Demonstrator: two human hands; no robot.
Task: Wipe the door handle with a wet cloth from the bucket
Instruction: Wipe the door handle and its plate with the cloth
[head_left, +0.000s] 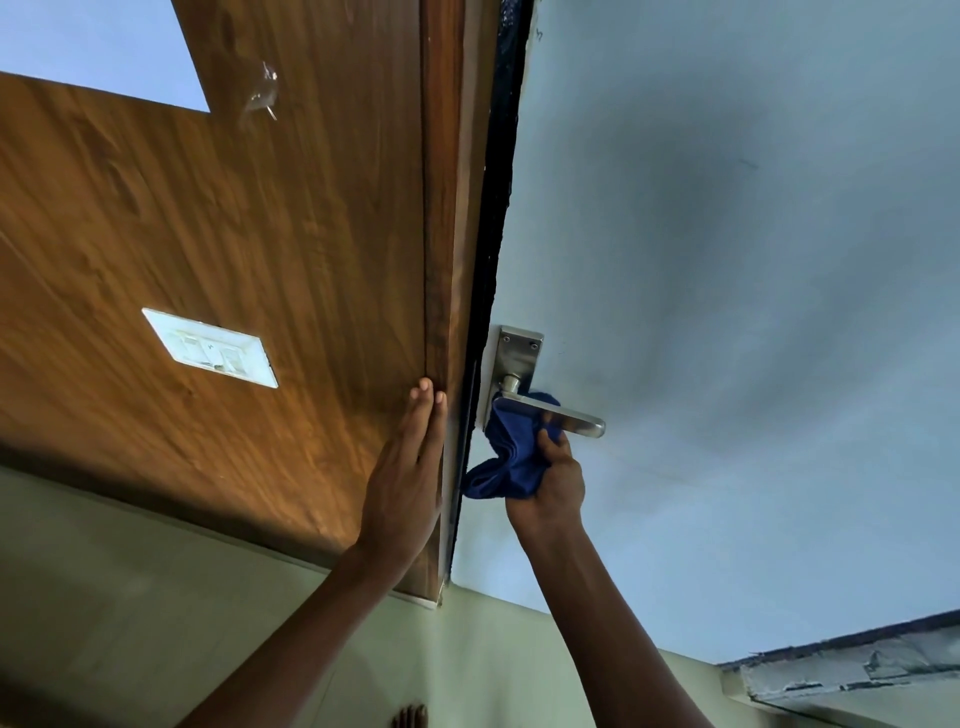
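1. Wood panelling (234, 218) fills the left part of the view, with a white switch plate (210, 347) set into it; neither belongs to the job
2. Next comes the left hand (408, 470), fingers straight and together, palm laid flat against the brown panel right beside the dark door edge (496, 218). It grips nothing; I judge it is there to steady the person or the door while the other hand works
3. Just right of that edge sits the door handle (558, 413), a brushed-metal lever on a metal backplate (517, 353) screwed to the pale blue door face (727, 260). The lever points to the right, and its outer end shows bare
4. The blue cloth (511, 457) is bunched up under and around the inner part of the lever, touching it near the pivot and hanging down below it towards the door edge
5. The right hand (553, 480) is clamped on the cloth from below, thumb up beside the lever, pressing the fabric against the metal
6. Progress, as I judge it: the cloth is already fetched and on the handle, so the wiping step is under way. Whether the cloth is wet cannot be told from here, and no bucket is in view
7. Left to do, by my reading: the lever's free end and the backplate are not covered by the cloth, so they probably need a pass, then the cloth can go back to the bucket
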